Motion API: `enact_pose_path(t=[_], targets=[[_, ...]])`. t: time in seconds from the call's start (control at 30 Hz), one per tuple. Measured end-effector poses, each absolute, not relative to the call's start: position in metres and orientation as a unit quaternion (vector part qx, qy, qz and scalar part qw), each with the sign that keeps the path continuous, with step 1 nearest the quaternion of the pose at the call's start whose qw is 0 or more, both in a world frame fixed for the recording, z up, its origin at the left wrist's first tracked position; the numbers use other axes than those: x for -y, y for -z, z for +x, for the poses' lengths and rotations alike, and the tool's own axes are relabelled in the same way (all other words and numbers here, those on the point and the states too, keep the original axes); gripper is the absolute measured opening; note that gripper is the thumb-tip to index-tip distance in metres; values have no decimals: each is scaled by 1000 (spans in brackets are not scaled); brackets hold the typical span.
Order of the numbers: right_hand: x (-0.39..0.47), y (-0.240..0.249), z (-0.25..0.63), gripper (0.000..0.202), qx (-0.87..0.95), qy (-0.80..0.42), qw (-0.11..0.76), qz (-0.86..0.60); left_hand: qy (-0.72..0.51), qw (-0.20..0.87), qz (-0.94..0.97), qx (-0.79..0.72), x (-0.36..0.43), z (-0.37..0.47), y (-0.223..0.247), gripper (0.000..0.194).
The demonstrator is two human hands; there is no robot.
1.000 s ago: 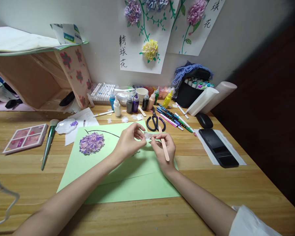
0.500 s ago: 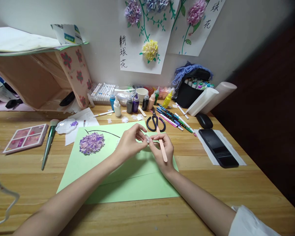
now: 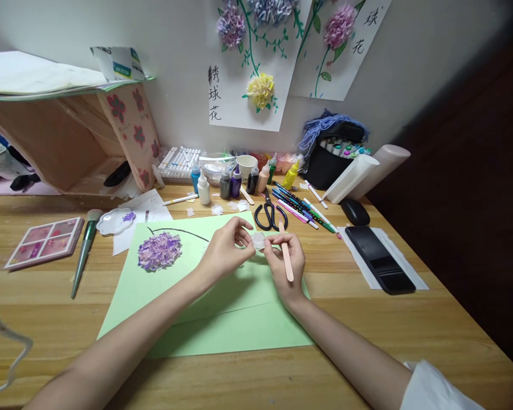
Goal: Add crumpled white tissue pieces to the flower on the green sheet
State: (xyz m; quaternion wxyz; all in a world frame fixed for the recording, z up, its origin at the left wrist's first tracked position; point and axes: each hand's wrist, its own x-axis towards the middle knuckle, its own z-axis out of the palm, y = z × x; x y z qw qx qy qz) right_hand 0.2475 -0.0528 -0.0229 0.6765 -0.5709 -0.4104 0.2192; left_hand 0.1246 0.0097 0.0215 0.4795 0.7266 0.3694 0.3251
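Note:
Between the fingertips of both hands is a small whitish piece of tissue paper (image 3: 259, 241), held above green paper (image 3: 205, 327). My left hand (image 3: 227, 245) pinches its left edge. On the other side, my right hand (image 3: 285, 263) pinches the right edge with thumb and finger, while a wooden craft stick (image 3: 287, 261) is tucked among its fingers. A purple and pink paper flower (image 3: 159, 251) sits on the green paper's upper left, with a dark drawn stem (image 3: 183, 230) curving from it toward my left hand. Part of the drawing is hidden behind that hand.
Black-handled scissors (image 3: 271, 215) lie just beyond the hands. Behind are several paint bottles (image 3: 235, 183) and a pile of pens (image 3: 301, 208). At right rest a phone (image 3: 380, 259) and a mouse (image 3: 354, 211); at left, a brush (image 3: 85, 250) and a pink palette (image 3: 45, 243).
The tissue piece, crumpled between the fingertips before, now shows flatter and wider. My right hand has shifted slightly to the right, and the craft stick with it.

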Motion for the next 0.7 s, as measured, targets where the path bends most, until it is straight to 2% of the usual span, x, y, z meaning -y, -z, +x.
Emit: enact_pose_path(t=[0.23,0.43,0.7], targets=[[56,20,245,18,441,-224,663,-563,-332,494,710,-377,-6,127,-21,36],[56,21,245,17,433,-222,665,-567,-339,540,676,-369,-10,125,-22,24],[52,23,249,20,399,-249,677,-566,-350,567,641,-380,-19,122,-20,28]])
